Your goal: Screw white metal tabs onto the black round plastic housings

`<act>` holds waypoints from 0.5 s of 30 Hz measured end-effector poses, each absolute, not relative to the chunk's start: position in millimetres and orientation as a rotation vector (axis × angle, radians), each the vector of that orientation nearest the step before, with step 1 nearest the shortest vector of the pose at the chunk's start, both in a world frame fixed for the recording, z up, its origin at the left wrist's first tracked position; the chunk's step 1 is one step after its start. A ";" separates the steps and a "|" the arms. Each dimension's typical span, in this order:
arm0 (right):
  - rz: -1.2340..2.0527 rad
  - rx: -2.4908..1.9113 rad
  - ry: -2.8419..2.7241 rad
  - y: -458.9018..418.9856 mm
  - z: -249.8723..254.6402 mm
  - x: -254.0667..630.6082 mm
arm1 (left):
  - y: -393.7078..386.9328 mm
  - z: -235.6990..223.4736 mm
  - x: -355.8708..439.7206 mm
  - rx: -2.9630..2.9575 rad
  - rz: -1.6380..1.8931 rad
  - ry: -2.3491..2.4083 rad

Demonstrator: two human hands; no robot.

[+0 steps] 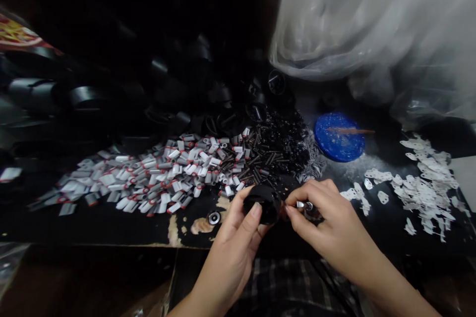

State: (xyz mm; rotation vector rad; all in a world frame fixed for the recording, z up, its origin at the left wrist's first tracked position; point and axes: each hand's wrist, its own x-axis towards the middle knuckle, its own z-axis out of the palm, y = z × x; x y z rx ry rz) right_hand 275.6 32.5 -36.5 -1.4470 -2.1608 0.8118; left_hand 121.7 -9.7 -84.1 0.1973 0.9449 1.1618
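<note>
My left hand (236, 233) is wrapped round a black rounded plastic part (265, 204), thumb across its front. My right hand (329, 213) is closed in a pinch at the part's right side. Whatever sits between those fingertips is too small to make out. A shiny metal piece (308, 205) shows under the curled right fingers. Just beyond the hands lie a heap of grey-white sleeves with red ends (178, 173) and a pile of dark springs (264, 158). A small ring-shaped piece (214, 218) rests left of my left hand.
Small black pieces (293, 133) are heaped behind the springs, beside grey pins (312, 156). A blue lid (339, 146) carries a brown stick (351, 131). White flat plates (424, 188) lie at right, under clear plastic sheeting (364, 20). Black cylindrical parts (87, 96) fill the dark back left.
</note>
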 end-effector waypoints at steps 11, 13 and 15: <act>0.591 -1.261 -2.169 26.5 -42.2 273.5 | -18.8 -85.6 124.1 0.272 1.104 0.911; 0.519 -1.282 -2.211 25.1 -43.7 273.5 | -18.8 -85.5 125.9 0.302 1.073 0.885; 0.489 -1.278 -2.244 24.0 -43.9 273.9 | -18.1 -85.4 126.5 0.342 1.058 0.874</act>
